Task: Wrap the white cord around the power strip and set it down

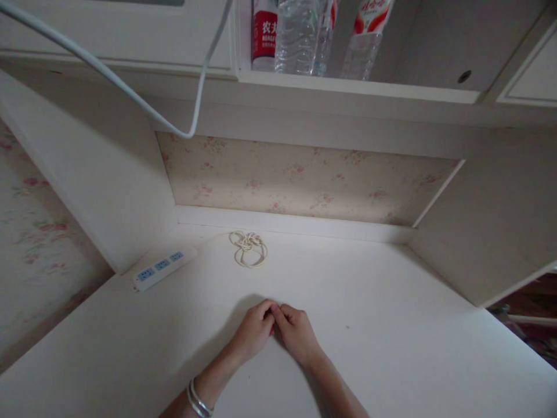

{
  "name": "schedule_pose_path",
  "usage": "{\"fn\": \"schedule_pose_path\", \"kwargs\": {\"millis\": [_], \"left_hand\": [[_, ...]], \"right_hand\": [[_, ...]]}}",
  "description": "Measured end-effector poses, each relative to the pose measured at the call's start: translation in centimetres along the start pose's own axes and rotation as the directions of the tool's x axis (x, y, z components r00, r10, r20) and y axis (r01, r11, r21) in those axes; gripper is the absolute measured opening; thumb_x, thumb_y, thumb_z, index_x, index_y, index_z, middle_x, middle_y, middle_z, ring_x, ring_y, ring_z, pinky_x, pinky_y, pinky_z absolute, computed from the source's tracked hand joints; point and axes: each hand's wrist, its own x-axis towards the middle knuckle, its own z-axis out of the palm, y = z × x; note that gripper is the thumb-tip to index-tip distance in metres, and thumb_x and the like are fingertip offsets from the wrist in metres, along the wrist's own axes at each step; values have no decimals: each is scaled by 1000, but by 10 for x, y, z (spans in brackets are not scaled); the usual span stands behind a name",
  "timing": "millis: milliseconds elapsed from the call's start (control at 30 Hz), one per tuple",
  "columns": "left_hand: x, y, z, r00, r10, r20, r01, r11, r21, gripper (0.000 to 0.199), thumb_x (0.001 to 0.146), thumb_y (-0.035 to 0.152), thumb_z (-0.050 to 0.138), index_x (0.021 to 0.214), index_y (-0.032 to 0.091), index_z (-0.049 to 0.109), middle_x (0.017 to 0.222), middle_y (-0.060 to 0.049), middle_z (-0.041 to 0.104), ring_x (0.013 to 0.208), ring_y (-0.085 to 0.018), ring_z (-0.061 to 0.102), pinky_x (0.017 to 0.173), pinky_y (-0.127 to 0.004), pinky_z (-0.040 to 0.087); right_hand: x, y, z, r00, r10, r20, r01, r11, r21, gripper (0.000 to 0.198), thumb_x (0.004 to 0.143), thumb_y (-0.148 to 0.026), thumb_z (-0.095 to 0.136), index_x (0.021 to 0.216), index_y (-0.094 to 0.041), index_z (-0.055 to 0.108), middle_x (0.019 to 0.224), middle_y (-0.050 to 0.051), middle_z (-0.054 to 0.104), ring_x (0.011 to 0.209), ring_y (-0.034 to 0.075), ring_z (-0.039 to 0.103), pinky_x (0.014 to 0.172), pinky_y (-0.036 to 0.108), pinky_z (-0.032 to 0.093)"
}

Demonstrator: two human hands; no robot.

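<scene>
My left hand (256,330) and my right hand (297,333) meet over the white desk (374,325), thumbs and curled fingers touching each other. Both are closed. Whatever may lie between the fingers is hidden from above. Two silvery bangles (198,399) circle my left wrist. Beyond the hands, toward the back of the desk, lies a loosely bundled cream cord (251,249). To its left rests a white power strip (162,271) with blue socket faces.
An open shelf (361,88) overhead holds a red-labelled bottle (264,35) and several clear plastic bottles (296,38). A bent pale tube (130,96) hangs at upper left. Side panels (483,215) flank the desk, with floral wallpaper (300,180) behind.
</scene>
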Motion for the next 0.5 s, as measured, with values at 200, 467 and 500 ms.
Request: {"fn": "schedule_pose_path", "kwargs": {"millis": [200,467,500], "left_hand": [[0,-3,0,1000,0,-4,0,1000,2,15,75,16,39,76,17,54,58,3,48,55,-12,45,51,-22,32],[0,-2,-1,1000,-8,1,8,1000,1,14,76,18,39,75,18,53,58,3,48,54,-12,46,51,-23,32],[0,-2,-1,1000,-11,-1,11,1000,2,14,76,18,39,75,18,53,58,3,48,54,-12,46,51,-23,32]], "right_hand": [[0,-4,-1,1000,3,7,-3,1000,10,51,94,-47,38,60,-18,62,55,-2,59,52,10,51,54,20,34],[0,-5,-2,1000,12,1,-12,1000,-5,50,93,-46,38,60,-18,62,56,-1,61,54,11,53,55,20,35],[0,-5,-2,1000,11,-1,-11,1000,-7,50,93,-46,38,60,-18,62,56,-1,61,54,11,53,55,20,35]]}}
